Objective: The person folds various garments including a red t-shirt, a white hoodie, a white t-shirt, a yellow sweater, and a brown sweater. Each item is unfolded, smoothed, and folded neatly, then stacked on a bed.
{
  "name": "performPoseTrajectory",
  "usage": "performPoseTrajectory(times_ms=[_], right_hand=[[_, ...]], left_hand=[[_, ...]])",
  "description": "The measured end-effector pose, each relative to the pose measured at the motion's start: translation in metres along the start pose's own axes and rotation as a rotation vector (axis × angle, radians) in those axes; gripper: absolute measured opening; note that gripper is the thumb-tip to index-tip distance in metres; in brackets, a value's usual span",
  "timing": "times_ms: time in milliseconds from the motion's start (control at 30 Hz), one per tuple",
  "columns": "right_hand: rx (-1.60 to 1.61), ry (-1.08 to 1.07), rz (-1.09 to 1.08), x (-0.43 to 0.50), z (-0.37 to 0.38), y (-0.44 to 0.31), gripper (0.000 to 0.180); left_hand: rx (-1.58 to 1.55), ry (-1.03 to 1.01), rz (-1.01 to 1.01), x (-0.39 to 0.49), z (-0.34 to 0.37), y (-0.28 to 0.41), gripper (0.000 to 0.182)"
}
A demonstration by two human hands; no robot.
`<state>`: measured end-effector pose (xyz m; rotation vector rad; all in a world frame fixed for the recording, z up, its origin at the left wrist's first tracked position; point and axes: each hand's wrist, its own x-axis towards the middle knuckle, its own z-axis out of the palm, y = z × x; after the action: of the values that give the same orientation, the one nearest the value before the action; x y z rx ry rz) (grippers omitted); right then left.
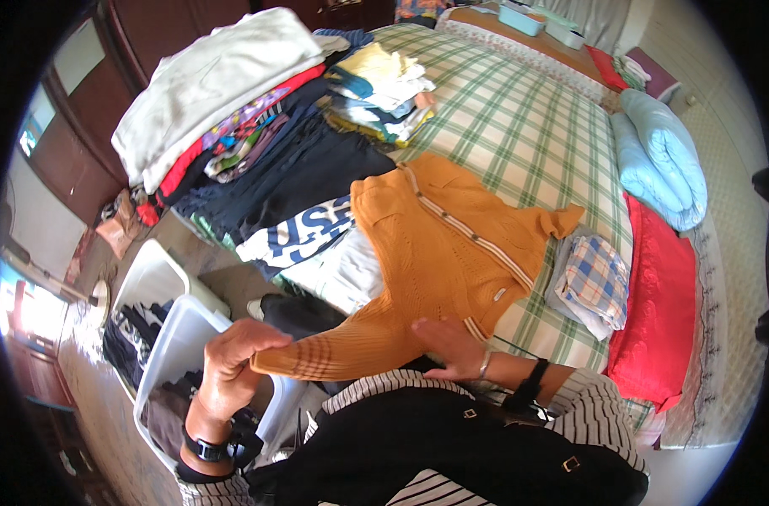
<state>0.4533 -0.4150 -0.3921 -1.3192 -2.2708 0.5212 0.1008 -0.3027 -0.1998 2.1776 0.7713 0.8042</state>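
Note:
An orange knitted cardigan with a white-striped button band lies spread at the bed's near edge. Its one sleeve stretches towards the lower left, and my left hand pinches the cuff end between thumb and fingers. My right hand rests with fingers spread on the cardigan near its lower hem and the sleeve. Under the garment's left side are a white cloth with dark lettering and a pale cloth. To its right sits a folded plaid shirt on grey clothing.
The bed has a green-and-white checked sheet. Clothes piles stand at its far left. A light blue quilt and a red pillow lie right. Plastic bins holding dark clothes stand on the floor.

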Motion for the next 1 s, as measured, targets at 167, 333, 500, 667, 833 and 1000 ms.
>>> performPoseTrajectory(times_ms=[167, 333, 500, 667, 833, 1000], right_hand=[[-0.066, -0.389, 0.233, 0.001, 0.024, 0.027, 0.045], [0.353, 0.239, 0.31, -0.036, -0.001, 0.087, 0.029], [0.002, 1.191, 0.955, -0.105, -0.083, 0.237, 0.034], [0.974, 1.447, 1.368, -0.129, -0.135, 0.348, 0.057], [1.072, 1.597, 1.242, -0.106, -0.142, 0.38, 0.046], [1.178, 1.64, 0.986, -0.078, -0.167, 0.351, 0.02]], left_hand=[[0.15, -0.245, 0.357, 0.12, 0.029, 0.034, 0.035], [-0.074, -0.491, 0.542, 0.208, 0.141, 0.018, 0.037], [0.101, -0.46, 0.462, 0.2, 0.249, -0.046, 0.052], [0.423, -0.894, 0.484, 0.133, 0.244, -0.109, 0.049], [0.429, -0.978, 0.487, 0.091, 0.214, -0.139, 0.057], [0.663, -0.942, 0.57, 0.082, 0.216, -0.154, 0.057]])
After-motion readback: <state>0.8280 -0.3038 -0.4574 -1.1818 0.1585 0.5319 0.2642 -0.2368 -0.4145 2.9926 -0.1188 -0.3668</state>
